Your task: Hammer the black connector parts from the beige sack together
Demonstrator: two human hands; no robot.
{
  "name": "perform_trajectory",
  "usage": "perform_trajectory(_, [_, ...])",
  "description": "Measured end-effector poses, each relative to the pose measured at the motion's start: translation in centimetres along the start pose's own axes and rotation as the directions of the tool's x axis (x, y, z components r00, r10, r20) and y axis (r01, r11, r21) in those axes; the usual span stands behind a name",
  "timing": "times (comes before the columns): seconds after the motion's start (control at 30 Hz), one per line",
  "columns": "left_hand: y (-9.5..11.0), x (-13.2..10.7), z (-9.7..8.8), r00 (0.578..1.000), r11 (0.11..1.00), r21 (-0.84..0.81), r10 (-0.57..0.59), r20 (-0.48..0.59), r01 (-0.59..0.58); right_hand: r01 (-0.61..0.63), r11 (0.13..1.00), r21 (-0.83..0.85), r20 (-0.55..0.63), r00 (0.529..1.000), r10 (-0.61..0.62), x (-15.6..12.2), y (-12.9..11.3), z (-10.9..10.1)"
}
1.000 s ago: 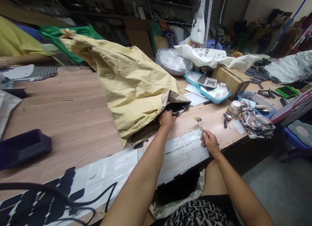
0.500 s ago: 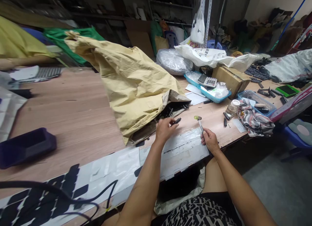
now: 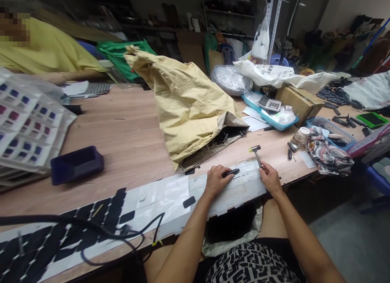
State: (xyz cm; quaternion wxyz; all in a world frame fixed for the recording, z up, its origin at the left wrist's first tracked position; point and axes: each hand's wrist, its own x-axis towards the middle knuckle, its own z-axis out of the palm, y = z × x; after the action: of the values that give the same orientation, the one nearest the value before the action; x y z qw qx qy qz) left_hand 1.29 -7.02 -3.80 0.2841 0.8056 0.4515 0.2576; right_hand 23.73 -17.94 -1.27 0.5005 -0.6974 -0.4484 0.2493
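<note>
In my left hand, closed low over a white board at the table's front edge, is a small black cylindrical piece; its exact kind is too small to tell. My right hand is wrapped round the handle of a small hammer, whose head has a yellowish face and points up and away from me. Just beyond my left hand lies a large tan sack, its mouth facing me with black pieces inside.
A dark purple tray and a white crate stand at left. Black pads and cables lie front left. At right are a jar, a patterned cloth, blue baskets and a carton. A person in yellow sits far left.
My left hand has come down with the black piece from beside the sack's mouth to the white board. The hammer remains in my right hand. The view has swung left.
</note>
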Motion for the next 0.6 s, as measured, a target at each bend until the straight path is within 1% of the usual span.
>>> perform_trajectory(0.03, [0.0,0.0,0.0,1.0,1.0,0.002,-0.001,-0.004,0.001,0.072,0.995,-0.069,0.004,0.997,-0.071,-0.6,-0.3,0.0])
perform_trajectory(0.1, [0.1,0.0,0.0,1.0,1.0,0.004,-0.002,-0.007,0.002,0.207,0.96,-0.189,0.051,0.978,-0.201,-1.9,-0.9,-0.1])
perform_trajectory(0.13, [0.1,-0.1,0.0,1.0,1.0,0.004,-0.004,-0.004,0.004,0.258,0.936,-0.238,0.08,0.966,-0.246,-2.6,-1.2,-0.1])
perform_trajectory(0.2, [0.1,0.0,0.0,1.0,1.0,0.002,-0.01,0.001,0.01,0.327,0.888,-0.324,0.134,0.945,-0.299,-3.7,-1.7,-0.1])
perform_trajectory(0.27, [0.0,0.0,0.0,1.0,1.0,0.002,-0.017,0.001,0.017,0.365,0.844,-0.393,0.17,0.931,-0.324,-4.5,-2.2,-0.1])
perform_trajectory(0.4, [-0.1,0.0,0.1,1.0,1.0,-0.006,-0.017,-0.013,0.017,0.405,0.779,-0.479,0.194,0.914,-0.356,-5.4,-2.7,0.3])
perform_trajectory(0.5, [-0.2,0.1,0.2,1.0,1.0,-0.003,-0.027,-0.014,0.027,0.418,0.738,-0.53,0.244,0.908,-0.34,-5.5,-2.8,0.6])
perform_trajectory(0.6, [-0.3,0.1,0.3,1.0,1.0,-0.001,-0.025,-0.016,0.025,0.411,0.729,-0.548,0.265,0.911,-0.315,-5.4,-3.0,0.9])
